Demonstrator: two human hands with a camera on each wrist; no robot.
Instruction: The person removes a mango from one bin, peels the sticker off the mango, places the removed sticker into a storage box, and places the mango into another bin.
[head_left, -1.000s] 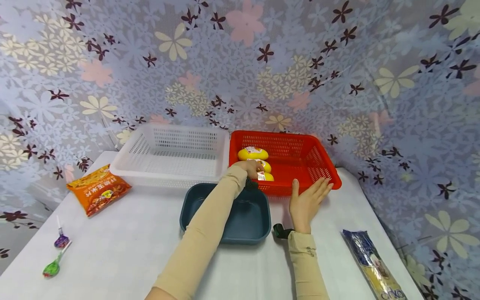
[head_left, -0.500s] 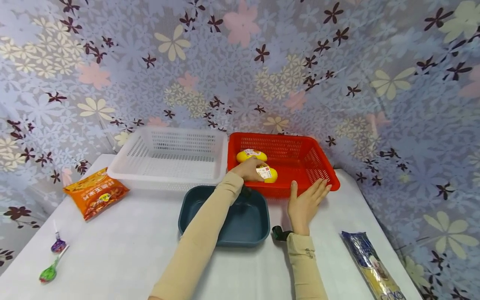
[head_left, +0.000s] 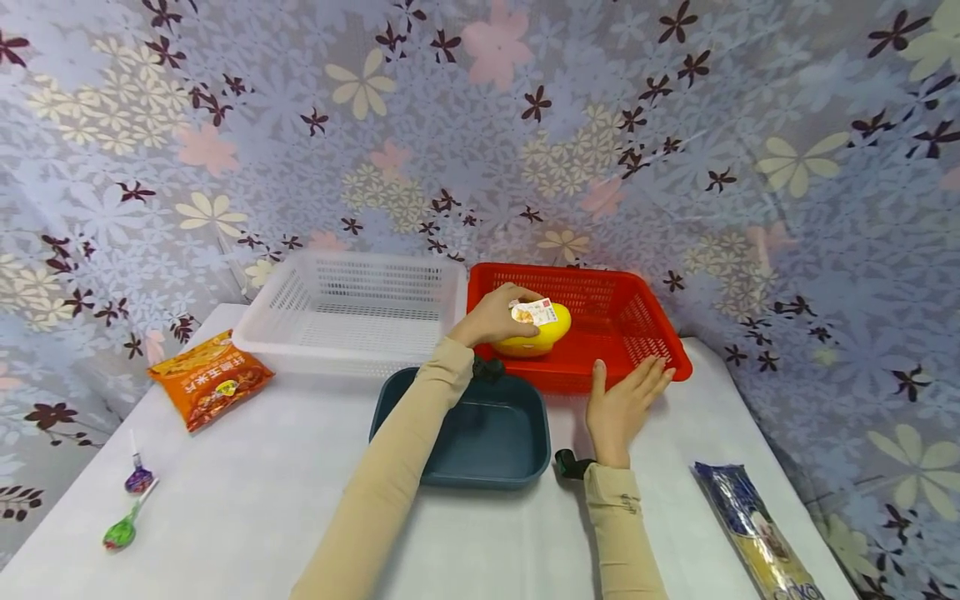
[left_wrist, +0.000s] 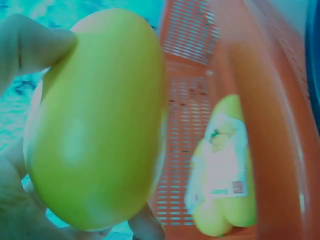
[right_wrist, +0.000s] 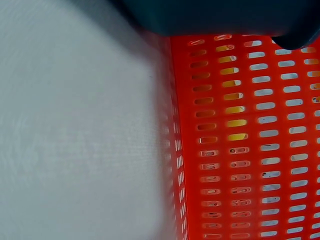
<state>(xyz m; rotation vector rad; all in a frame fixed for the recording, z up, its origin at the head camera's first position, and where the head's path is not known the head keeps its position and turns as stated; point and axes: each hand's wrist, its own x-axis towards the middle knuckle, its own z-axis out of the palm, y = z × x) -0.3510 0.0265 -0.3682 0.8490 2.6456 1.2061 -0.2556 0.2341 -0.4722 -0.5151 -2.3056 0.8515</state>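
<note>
My left hand (head_left: 495, 317) grips a yellow mango-shaped pack (left_wrist: 100, 125) with a white label, thumb and fingers around its sides. It is raised above the left end of the red basket (head_left: 660, 325). Two more yellow packs (left_wrist: 235, 212) with printed labels lie side by side in that basket, in the left wrist view. My right hand (head_left: 621, 412) rests with straight fingers spread against the basket's front right wall. The right wrist view shows the basket's slotted red wall (right_wrist: 250, 165), with yellow showing through some slots; the hand itself is out of that view.
A white basket (head_left: 262, 346) adjoins the red one on the left. A dark blue tub (head_left: 487, 479) stands in front, beneath my left forearm. An orange snack bag (head_left: 213, 383) and two lollipops (head_left: 122, 533) lie left, a blue and yellow packet (head_left: 753, 533) right.
My left hand took hold of a yellow pack in the red basket and has lifted it upward. The right hand stays against the basket.
</note>
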